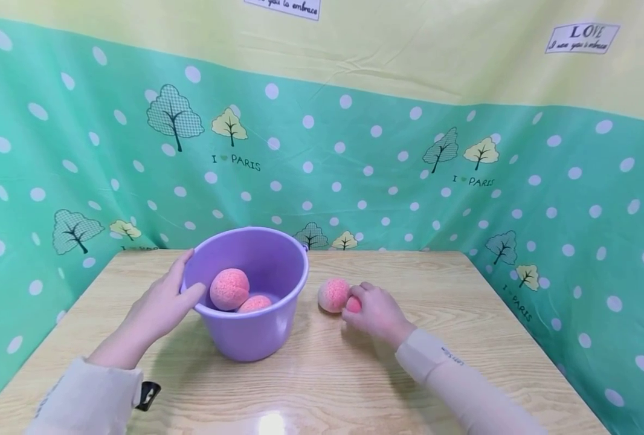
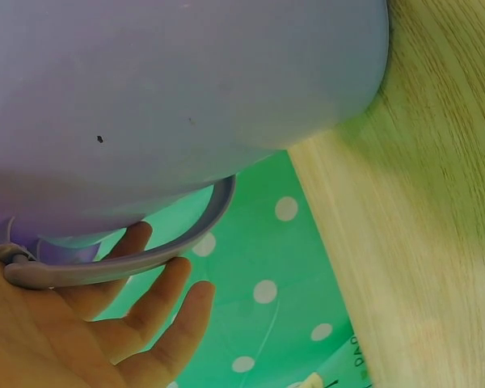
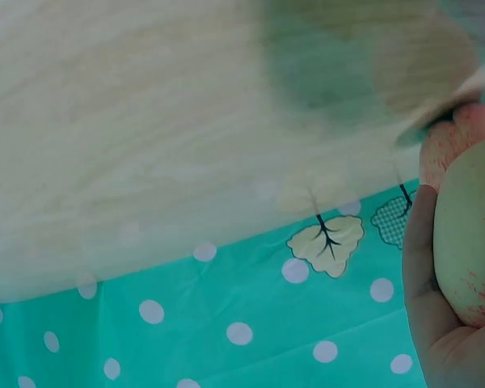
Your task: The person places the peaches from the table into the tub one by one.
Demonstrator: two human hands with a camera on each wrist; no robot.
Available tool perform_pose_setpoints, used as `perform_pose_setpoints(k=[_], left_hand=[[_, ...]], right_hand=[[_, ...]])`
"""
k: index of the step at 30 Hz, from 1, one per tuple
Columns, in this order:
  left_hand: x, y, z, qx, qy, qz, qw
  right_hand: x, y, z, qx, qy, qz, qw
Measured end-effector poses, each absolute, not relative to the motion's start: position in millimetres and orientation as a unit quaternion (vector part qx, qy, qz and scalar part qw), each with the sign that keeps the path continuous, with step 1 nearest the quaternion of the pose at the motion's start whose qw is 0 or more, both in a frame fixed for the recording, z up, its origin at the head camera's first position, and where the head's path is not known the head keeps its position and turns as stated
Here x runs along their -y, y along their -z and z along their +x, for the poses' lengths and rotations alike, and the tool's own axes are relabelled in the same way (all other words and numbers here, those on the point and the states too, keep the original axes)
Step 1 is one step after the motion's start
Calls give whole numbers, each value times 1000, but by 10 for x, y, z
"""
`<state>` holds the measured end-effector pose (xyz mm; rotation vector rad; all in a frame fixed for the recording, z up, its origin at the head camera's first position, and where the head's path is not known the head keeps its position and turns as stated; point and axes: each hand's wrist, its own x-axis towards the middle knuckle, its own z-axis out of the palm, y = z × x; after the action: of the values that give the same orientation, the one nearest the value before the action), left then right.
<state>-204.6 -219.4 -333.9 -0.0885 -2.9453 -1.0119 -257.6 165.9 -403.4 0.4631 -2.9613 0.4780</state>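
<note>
A purple bucket (image 1: 251, 332) stands on the table at centre left, with two pink toy peaches inside, one higher peach (image 1: 229, 289) and one lower peach (image 1: 255, 303) partly hidden by the rim. My left hand (image 1: 161, 302) holds the bucket's left rim, thumb at the inner side. In the left wrist view its fingers spread beside the bucket's handle (image 2: 210, 222). To the right of the bucket, my right hand (image 1: 379, 314) grips a peach (image 3: 473, 234), mostly covered by the fingers in the head view. Against it, on the table, lies another peach (image 1: 333, 295).
The wooden table (image 1: 311, 393) carries the bucket and peaches. A green and yellow printed curtain (image 1: 354, 163) hangs behind the table and along both sides. A black strap piece (image 1: 148, 396) shows at the left sleeve.
</note>
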Motion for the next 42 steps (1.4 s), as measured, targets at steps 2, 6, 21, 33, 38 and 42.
perform_pose_setpoints(k=[2,6,21,33,38,42], left_hand=[[2192,3337,-2050,945,326,-29,12],[2191,3334,-2057,945,327,-29,11],[2198,3332,-2047,946,322,-27,12],[2198,3328,-2046,946,323,-27,13],[2191,3321,-2045,945,325,-26,13],[2188,3320,-2044,946,323,-27,15]], right_hand=[[-1658,3992,-2586,974,-158,150,56],[-1657,3901,-2613,972,-165,149,69],[-1627,3598,-2656,967,-189,155,75],[-1607,3411,-2725,963,-190,166,92],[-1603,3357,-2754,961,-198,168,94],[-1593,3314,-2761,961,-207,165,85]])
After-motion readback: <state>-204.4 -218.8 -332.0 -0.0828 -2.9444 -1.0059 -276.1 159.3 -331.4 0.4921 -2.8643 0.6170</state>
